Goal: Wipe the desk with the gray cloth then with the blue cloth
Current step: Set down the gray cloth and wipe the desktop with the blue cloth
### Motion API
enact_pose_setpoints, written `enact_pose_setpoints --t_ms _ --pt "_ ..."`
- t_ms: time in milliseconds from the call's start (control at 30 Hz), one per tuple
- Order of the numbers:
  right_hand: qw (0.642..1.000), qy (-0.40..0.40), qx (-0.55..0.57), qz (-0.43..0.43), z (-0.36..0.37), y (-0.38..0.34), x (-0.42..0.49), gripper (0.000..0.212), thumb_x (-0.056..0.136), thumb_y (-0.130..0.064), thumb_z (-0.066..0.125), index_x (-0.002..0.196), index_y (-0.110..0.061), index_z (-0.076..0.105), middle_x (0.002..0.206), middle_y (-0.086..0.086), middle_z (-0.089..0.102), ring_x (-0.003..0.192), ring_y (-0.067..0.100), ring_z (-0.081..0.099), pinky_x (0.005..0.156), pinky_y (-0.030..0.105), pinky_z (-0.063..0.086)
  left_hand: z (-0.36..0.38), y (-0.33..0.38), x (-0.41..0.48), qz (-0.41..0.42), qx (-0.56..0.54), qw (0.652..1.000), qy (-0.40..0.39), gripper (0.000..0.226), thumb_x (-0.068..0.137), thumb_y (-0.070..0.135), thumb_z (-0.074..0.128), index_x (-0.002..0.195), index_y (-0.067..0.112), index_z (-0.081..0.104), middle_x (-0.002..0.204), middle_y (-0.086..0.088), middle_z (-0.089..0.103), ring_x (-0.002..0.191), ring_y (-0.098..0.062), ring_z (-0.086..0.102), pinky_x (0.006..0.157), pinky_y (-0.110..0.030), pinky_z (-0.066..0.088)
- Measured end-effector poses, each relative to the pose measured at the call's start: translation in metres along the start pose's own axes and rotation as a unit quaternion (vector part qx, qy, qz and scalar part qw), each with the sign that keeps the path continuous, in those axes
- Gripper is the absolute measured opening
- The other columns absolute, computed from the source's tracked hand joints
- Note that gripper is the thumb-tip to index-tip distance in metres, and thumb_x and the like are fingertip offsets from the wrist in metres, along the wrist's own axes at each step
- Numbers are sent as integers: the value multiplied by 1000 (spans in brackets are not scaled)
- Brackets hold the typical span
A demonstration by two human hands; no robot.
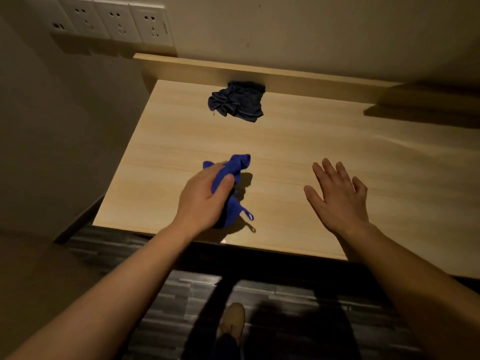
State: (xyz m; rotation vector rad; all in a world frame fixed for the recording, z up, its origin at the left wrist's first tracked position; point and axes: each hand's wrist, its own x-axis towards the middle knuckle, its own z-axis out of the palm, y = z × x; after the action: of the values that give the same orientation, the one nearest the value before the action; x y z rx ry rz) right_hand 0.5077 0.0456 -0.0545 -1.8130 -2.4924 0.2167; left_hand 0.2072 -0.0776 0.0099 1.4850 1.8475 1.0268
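Note:
A crumpled gray cloth (237,102) lies at the back of the light wooden desk (298,152), touching the raised back board. The bright blue cloth (237,165) is bunched in my left hand (205,198) near the desk's front edge; part of it hangs below my palm, and its small loop dangles toward the desk top. My right hand (337,196) hovers over the desk to the right, palm down, fingers spread, holding nothing.
A wall with a row of white power sockets (117,20) rises at the back left. The desk's left edge meets a wall. Dark striped floor (181,294) and my shoe (232,320) show below the front edge.

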Motion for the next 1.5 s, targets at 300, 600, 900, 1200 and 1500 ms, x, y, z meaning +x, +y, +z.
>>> enact_pose_setpoints --t_ms 300,600,900,1200,1500 --pt "1000 -3 -8 6 8 -1 3 70 102 -70 17 164 -39 11 173 -11 5 159 14 -4 123 53 6 37 -18 167 81 291 947 -110 52 110 44 40 156 23 52 165 -10 44 153 -33 36 125 -44 25" --pt "1000 -4 -11 10 5 -1 2 69 103 -66 21 165 -36 12 173 -9 6 159 16 -3 124 53 7 63 -37 175 57 409 898 -150 79 99 78 8 169 41 -1 179 -1 -3 164 -24 -7 130 -55 -3" --pt "1000 -11 -24 15 6 -3 5 70 102 -67 19 165 -37 12 173 -9 5 159 17 -3 123 53 7 65 -34 124 72 407 898 -153 75 101 76 9 168 45 0 179 0 0 164 -25 -3 131 -55 0" --pt "1000 -16 -23 12 3 -5 3 71 101 -67 15 165 -37 12 174 -7 5 159 19 -2 124 54 7 65 -32 45 88 405 896 -162 72 103 73 8 168 45 -1 179 1 0 164 -23 -5 131 -53 -1" --pt "1000 -16 -9 3 0 -5 2 71 101 -67 15 165 -36 13 174 -7 7 159 19 -1 123 53 7 71 -28 -21 82 405 896 -165 72 104 67 6 170 37 3 179 2 0 164 -21 -6 132 -47 -4"
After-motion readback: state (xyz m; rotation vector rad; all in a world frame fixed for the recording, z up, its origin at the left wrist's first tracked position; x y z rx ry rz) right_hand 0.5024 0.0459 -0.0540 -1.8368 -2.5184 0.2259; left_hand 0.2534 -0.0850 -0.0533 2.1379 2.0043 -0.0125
